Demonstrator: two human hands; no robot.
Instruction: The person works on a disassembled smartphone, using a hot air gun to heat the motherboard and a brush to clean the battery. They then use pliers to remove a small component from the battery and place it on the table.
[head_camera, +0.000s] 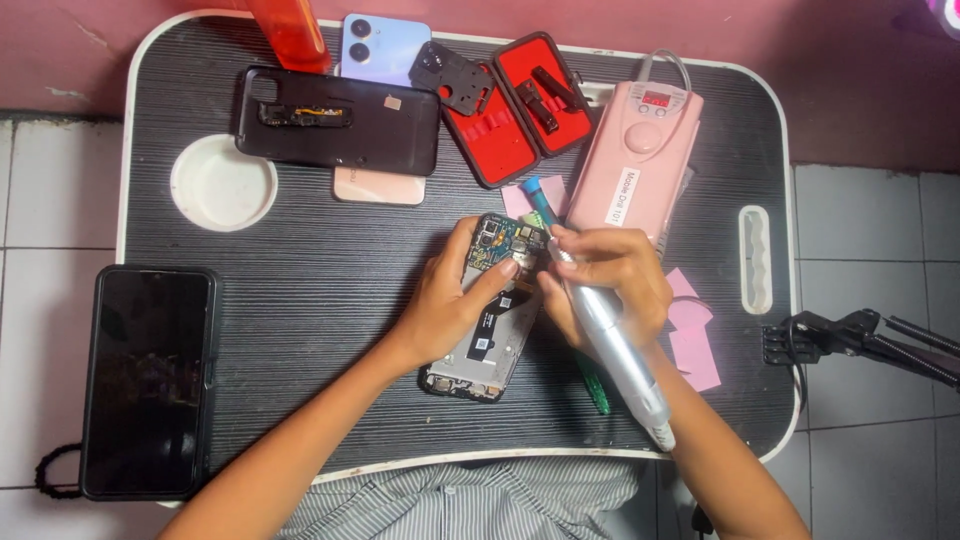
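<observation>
An opened phone (487, 345) with its back off lies on the dark lap table (320, 280), circuit board showing at its top. My left hand (447, 300) lies over the phone's left side and steadies it, thumb on the board. A silver pen-shaped rotary tool (612, 340) is gripped in my right hand (610, 280), its tip down at the top right of the board. A blue-tipped tool (538, 197) pokes out just above the phone.
A black back cover (338, 122) lies over a pinkish phone, with a lilac phone (385, 48) behind. An open red-lined case (520, 105), a pink drill controller (640, 160), pink paper scraps (692, 345), a white cup recess (222, 183) and a dark phone (148, 380) surround the work.
</observation>
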